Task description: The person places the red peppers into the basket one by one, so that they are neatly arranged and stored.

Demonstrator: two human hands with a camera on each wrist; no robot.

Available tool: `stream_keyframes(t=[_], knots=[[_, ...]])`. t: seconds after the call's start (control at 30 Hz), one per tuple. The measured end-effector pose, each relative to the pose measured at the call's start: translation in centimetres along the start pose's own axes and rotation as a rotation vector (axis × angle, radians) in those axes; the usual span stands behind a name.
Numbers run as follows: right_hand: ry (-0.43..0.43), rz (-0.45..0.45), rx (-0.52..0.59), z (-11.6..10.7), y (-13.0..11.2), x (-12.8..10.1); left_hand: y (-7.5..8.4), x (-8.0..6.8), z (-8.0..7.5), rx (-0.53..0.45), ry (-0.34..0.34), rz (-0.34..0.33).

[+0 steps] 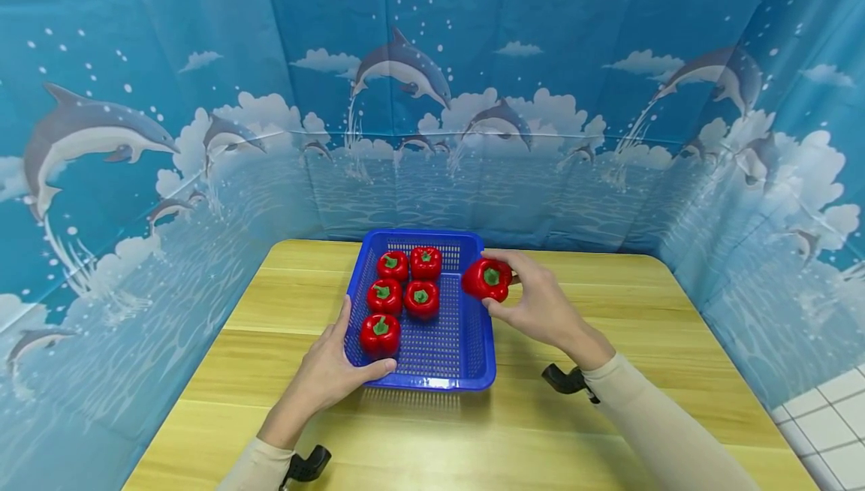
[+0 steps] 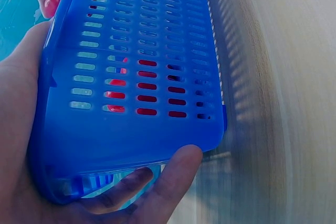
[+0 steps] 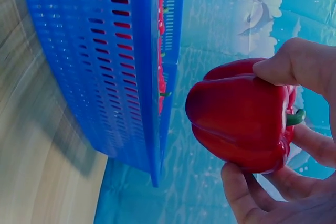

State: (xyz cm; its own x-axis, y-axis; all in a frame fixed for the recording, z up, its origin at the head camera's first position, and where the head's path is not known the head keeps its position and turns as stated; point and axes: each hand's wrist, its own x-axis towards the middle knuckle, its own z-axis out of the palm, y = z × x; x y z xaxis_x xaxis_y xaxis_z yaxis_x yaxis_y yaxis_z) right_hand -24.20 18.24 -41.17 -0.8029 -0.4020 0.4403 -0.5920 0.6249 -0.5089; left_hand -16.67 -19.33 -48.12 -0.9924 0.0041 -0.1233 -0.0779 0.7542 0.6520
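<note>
A blue slotted basket (image 1: pixel 466 348) sits on the wooden table and holds several red bell peppers (image 1: pixel 422 299). My left hand (image 1: pixel 338 367) grips the basket's near left corner, thumb along the front rim; in the left wrist view the palm (image 2: pixel 21 129) wraps the basket wall (image 2: pixel 142 40). My right hand (image 1: pixel 534 303) holds another red pepper (image 1: pixel 486 279) just above the basket's right rim. The right wrist view shows that pepper (image 3: pixel 241 116) pinched between thumb and fingers, beside the basket's outer wall (image 3: pixel 94 61).
The wooden table (image 1: pixel 608 431) is enclosed at the back and sides by a blue dolphin-print curtain (image 1: pixel 432 85). Black wrist camera mounts (image 1: pixel 564 380) show at both sleeves. White floor tiles (image 1: pixel 827 431) lie at the lower right.
</note>
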Motion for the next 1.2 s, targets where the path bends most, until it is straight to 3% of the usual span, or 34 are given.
stream_keyframes(t=[1.2], knots=[[-0.204,-0.033,0.041,1.5,-2.7,0.9,-0.1,-0.2,-0.1,-0.009,0.003,0.003]])
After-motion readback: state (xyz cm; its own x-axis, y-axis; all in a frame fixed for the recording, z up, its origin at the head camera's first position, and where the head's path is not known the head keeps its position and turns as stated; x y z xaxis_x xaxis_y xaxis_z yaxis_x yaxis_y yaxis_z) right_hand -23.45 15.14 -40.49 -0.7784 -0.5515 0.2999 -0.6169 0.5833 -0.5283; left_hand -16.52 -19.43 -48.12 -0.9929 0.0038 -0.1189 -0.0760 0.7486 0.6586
